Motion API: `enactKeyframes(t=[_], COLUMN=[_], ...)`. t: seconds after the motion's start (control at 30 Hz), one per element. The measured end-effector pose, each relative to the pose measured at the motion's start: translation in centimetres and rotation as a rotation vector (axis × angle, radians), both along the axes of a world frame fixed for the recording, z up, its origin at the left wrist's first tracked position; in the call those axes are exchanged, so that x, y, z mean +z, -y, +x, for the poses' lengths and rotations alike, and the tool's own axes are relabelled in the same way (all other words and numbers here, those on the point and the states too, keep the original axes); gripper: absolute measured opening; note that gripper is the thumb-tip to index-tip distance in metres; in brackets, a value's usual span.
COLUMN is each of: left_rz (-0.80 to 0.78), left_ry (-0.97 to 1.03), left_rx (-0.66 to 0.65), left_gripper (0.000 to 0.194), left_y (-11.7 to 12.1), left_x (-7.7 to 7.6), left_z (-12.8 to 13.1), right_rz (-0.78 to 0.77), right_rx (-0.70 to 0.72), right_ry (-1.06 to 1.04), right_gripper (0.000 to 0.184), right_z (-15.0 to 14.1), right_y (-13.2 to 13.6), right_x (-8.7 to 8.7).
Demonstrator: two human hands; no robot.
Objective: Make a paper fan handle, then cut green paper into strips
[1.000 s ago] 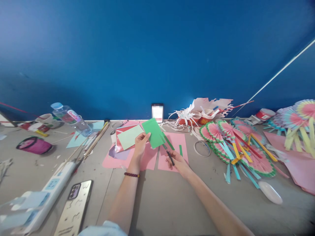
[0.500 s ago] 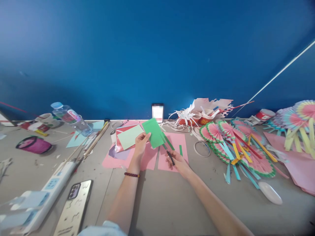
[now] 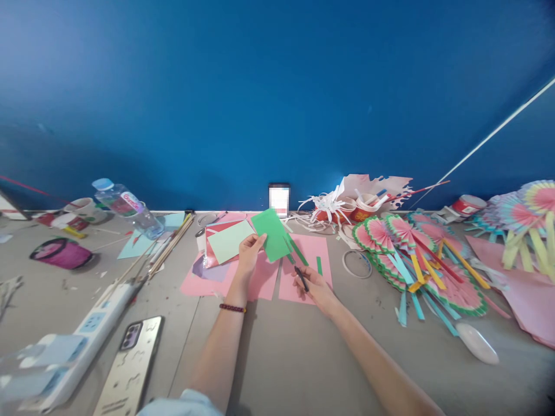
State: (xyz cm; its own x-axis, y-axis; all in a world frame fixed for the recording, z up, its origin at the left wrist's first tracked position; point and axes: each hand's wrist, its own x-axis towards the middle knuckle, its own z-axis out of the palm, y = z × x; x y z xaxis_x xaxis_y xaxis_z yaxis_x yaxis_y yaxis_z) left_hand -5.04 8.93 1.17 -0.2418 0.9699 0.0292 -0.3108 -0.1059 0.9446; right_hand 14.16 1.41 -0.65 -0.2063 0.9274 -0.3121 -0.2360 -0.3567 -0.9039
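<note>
My left hand (image 3: 251,252) pinches the lower left edge of a green sheet of paper (image 3: 270,236), holding it up over the pink sheets. Narrow slits or strips show along the right side of the green sheet. In my right hand (image 3: 313,284) is a pair of black-handled scissors (image 3: 300,278), pointing up toward the sheet's lower right corner. Whether the blades touch the paper I cannot tell. Under my right hand lies a pink sheet (image 3: 318,245) with a cut green strip (image 3: 319,265) on it. A pale green sheet (image 3: 229,244) lies left of my left hand.
At left stand a tilted water bottle (image 3: 130,207), a power strip (image 3: 93,329) and a phone (image 3: 130,367). Pleated paper fans (image 3: 459,289), a tape roll (image 3: 356,263) and a white computer mouse (image 3: 477,343) lie at right. A small screen (image 3: 278,200) leans against the blue wall.
The whole view has shifted very slightly. Both hands, the green sheet and the scissors keep nearly the same places relative to each other.
</note>
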Motion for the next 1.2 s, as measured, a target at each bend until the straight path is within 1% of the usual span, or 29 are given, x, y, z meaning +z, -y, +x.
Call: enactKeyframes(t=[0.27, 0.53, 0.83, 1.0, 1.2], left_rz=[-0.001, -0.011, -0.001, -0.015, -0.026], left_ry=[-0.012, 0.007, 0.008, 0.013, 0.009], left_rx=[-0.002, 0.006, -0.005, 0.0, 0.006], left_gripper=[0.056, 0.056, 0.056, 0.057, 0.057], left_y=[-0.19, -0.14, -0.14, -0.22, -0.12], left_x=[-0.37, -0.25, -0.19, -0.25, 0.09], left_z=[-0.14, -0.13, -0.15, -0.17, -0.09], right_rz=[0.001, 0.003, -0.005, -0.013, -0.019], right_rx=[0.016, 0.008, 0.012, 0.008, 0.002], right_ry=[0.015, 0.024, 0.052, 0.034, 0.029], right_gripper=[0.048, 0.04, 0.04, 0.042, 0.042], right_z=[0.1, 0.07, 0.12, 0.24, 0.21], right_y=[-0.15, 0.04, -0.18, -0.16, -0.26], right_x=[-0.25, 0.32, 0.03, -0.19, -0.56])
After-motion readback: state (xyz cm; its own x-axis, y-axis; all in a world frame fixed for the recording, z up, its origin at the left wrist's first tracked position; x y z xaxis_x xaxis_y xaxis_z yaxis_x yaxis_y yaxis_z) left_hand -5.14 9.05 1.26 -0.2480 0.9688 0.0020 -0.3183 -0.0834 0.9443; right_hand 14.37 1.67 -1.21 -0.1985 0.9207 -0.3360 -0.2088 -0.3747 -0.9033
